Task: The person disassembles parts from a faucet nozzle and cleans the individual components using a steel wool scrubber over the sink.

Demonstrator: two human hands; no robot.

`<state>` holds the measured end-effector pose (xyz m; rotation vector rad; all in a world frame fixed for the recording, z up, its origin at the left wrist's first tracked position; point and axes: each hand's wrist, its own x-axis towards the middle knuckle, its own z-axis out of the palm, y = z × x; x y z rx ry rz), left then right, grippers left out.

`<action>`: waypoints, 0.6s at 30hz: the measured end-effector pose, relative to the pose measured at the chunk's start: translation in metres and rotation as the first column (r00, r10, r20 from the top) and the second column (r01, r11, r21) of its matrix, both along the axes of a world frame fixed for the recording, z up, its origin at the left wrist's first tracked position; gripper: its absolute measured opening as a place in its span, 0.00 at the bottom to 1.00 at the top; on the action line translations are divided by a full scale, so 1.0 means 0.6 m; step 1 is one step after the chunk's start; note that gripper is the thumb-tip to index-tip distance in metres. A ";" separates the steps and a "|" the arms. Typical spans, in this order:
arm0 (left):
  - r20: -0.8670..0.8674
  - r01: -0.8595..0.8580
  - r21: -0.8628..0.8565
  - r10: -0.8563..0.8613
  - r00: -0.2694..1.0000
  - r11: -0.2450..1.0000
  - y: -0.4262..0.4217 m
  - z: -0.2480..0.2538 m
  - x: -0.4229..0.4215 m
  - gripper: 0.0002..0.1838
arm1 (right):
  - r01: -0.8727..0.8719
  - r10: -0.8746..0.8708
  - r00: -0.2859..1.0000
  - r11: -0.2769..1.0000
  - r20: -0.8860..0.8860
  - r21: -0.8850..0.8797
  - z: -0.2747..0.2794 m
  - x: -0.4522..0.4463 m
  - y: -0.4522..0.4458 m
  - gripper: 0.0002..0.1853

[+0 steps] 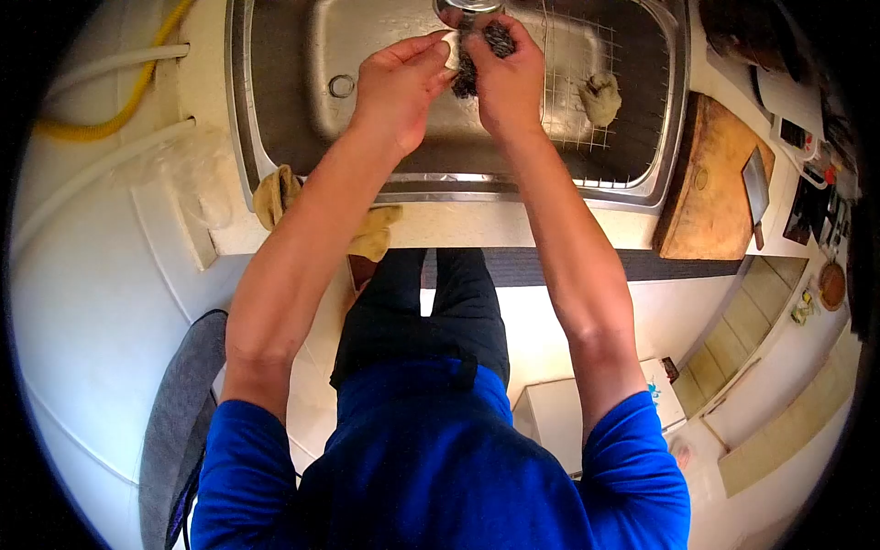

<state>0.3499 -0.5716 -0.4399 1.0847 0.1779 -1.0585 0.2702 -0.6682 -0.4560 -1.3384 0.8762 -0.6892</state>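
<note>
Both my hands are raised over the metal sink [394, 174], close together near its far edge. My left hand [401, 87] has its fingers closed on a small white piece [452, 49]. Dark, stringy scrubbing wool [500, 39] is in my right hand [510, 82], its fingers wrapped round it, and part of the wool hangs down between the two hands. A round shiny metal object [469, 7] lies just beyond my fingertips at the top edge; it is partly cut off. What the white piece is cannot be made out.
A wire rack [568, 101] lies in the sink's right side with a greyish crumpled lump [600, 99] on it. A wooden board [701, 183] and a cleaver [756, 186] are at the right. A tan cloth [371, 236] lies over the front edge, partly beneath my left forearm.
</note>
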 end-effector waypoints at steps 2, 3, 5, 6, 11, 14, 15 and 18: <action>0.027 0.002 -0.022 -0.001 1.000 1.000 0.001 0.000 -0.001 0.11 | 0.050 -0.103 0.981 0.951 0.161 0.304 0.001 -0.008 0.002 0.10; 0.049 0.006 -0.045 -0.004 0.999 0.999 -0.001 0.002 -0.003 0.10 | 0.044 -0.247 0.930 0.812 0.274 0.582 0.002 -0.013 0.002 0.10; 0.060 -0.022 -0.038 0.025 0.998 0.999 -0.010 0.005 -0.002 0.10 | -0.033 -0.254 0.900 0.770 0.354 0.637 -0.001 -0.028 -0.007 0.11; 0.070 -0.050 -0.028 0.052 0.996 0.998 -0.015 0.009 -0.001 0.10 | -0.034 -0.269 0.886 0.774 0.377 0.632 0.002 -0.030 -0.009 0.11; 0.063 -0.045 0.030 0.043 0.997 0.999 -0.020 0.017 -0.008 0.11 | -0.110 0.112 0.993 0.993 0.042 -0.050 0.012 -0.030 0.006 0.17; 0.066 -0.036 0.057 0.032 0.997 0.998 -0.021 0.006 -0.017 0.11 | -0.015 0.016 1.000 0.998 0.018 -0.060 0.009 -0.017 0.007 0.17; 0.050 -0.046 0.052 0.044 0.998 0.998 -0.021 0.005 -0.018 0.10 | 0.068 -0.068 0.998 0.997 0.012 -0.043 0.004 -0.010 0.005 0.15; 0.056 -0.060 0.007 0.060 0.997 0.998 -0.024 0.003 -0.017 0.09 | 0.098 -0.099 0.992 0.995 0.076 0.011 0.013 -0.003 0.005 0.13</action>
